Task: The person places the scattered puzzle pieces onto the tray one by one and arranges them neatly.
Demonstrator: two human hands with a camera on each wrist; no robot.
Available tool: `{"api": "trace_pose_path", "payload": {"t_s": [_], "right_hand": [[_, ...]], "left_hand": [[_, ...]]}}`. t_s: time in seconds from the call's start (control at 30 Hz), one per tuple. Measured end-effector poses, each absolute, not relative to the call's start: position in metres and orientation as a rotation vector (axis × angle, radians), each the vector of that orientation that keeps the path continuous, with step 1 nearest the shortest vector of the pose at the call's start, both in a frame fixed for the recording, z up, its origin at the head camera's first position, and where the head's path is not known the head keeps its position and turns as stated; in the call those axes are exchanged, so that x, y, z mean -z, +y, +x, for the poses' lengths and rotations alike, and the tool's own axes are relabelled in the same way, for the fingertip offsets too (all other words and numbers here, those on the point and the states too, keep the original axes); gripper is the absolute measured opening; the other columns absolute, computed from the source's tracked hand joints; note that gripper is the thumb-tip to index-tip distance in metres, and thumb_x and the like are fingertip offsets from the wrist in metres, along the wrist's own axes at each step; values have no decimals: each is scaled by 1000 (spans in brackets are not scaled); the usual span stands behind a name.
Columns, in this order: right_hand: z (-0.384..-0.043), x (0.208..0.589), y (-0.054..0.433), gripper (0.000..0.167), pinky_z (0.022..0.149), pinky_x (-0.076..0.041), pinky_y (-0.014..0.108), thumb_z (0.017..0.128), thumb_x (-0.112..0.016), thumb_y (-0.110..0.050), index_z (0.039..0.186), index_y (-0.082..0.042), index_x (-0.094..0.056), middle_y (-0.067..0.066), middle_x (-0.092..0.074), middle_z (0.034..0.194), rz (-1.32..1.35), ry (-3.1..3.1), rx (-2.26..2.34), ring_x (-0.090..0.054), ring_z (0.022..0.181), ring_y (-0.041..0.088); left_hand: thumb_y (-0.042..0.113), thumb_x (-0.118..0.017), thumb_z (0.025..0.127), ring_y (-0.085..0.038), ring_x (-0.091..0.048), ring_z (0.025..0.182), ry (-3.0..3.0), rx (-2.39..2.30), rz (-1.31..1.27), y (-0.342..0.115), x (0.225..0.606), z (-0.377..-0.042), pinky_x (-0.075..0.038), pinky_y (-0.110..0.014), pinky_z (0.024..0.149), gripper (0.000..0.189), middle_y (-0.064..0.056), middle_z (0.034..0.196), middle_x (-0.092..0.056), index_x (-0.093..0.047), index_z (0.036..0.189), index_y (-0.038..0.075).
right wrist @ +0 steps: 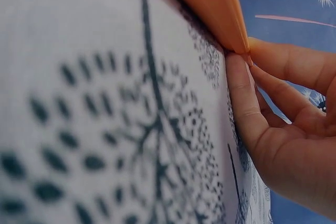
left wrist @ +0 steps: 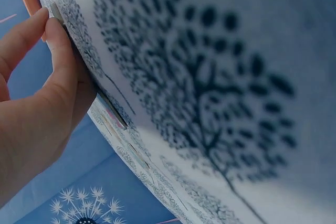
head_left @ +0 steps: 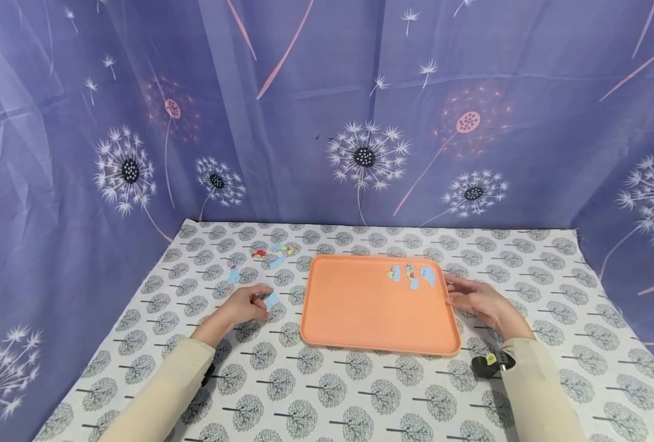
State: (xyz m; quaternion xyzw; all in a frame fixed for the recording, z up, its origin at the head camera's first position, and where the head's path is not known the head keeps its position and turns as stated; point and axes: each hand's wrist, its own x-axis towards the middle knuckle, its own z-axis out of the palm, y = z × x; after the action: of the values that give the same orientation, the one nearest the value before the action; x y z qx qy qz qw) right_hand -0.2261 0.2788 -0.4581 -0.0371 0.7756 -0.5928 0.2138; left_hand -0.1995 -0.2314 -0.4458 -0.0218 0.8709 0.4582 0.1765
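An orange tray (head_left: pixel 379 307) lies on the patterned cloth. Three light blue puzzle pieces with coloured prints (head_left: pixel 427 274) sit in its far right corner. My left hand (head_left: pixel 245 305) is left of the tray, close over the cloth, pinching a flat light blue puzzle piece (head_left: pixel 272 300) between thumb and finger. In the left wrist view, the thin edge of that piece (left wrist: pixel 55 13) shows at the fingertips. At the tray's right side, my right hand (head_left: pixel 478 301) grips the rim. Its thumb and forefinger meet at the orange edge (right wrist: pixel 231 30) in the right wrist view.
Several more pieces lie loose on the cloth beyond my left hand, among them a red one (head_left: pixel 258 253), a blue one (head_left: pixel 234 274) and a blue strip (head_left: pixel 277 262). A purple dandelion curtain (head_left: pixel 304 153) hangs around the table's back and sides.
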Motion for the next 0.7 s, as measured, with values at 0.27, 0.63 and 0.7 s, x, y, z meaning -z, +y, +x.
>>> {"api": "trace_pose_path", "payload": {"t_s": [0.27, 0.63, 0.7], "right_hand": [[-227, 458, 279, 77, 109, -38, 50, 89, -66, -9, 152, -4, -22, 31, -39, 141, -79, 2158, 1650, -55, 115, 26], [-228, 462, 281, 77, 109, -39, 48, 89, -66, -10, 152, -6, -23, 26, -43, 139, -60, 2170, 1636, -58, 111, 20], [-228, 461, 281, 77, 109, -39, 47, 90, -66, -10, 152, -6, -22, 26, -43, 139, -61, 2170, 1635, -59, 110, 19]], "left_hand": [[-3, -73, 79, -17, -55, 68, 2491, -1327, -57, -229, 449, -201, -53, -30, 67, 60, -6, 78, -57, -51, 135, 2], [-3, -72, 80, -17, -49, 60, 2649, -1304, -117, -218, 452, -202, -46, -27, 53, 39, -5, 72, -51, -61, 117, 2], [-3, -73, 80, -16, -49, 61, 2666, -1318, -119, -217, 452, -203, -47, -26, 52, 36, -5, 74, -51, -62, 113, 2]]}}
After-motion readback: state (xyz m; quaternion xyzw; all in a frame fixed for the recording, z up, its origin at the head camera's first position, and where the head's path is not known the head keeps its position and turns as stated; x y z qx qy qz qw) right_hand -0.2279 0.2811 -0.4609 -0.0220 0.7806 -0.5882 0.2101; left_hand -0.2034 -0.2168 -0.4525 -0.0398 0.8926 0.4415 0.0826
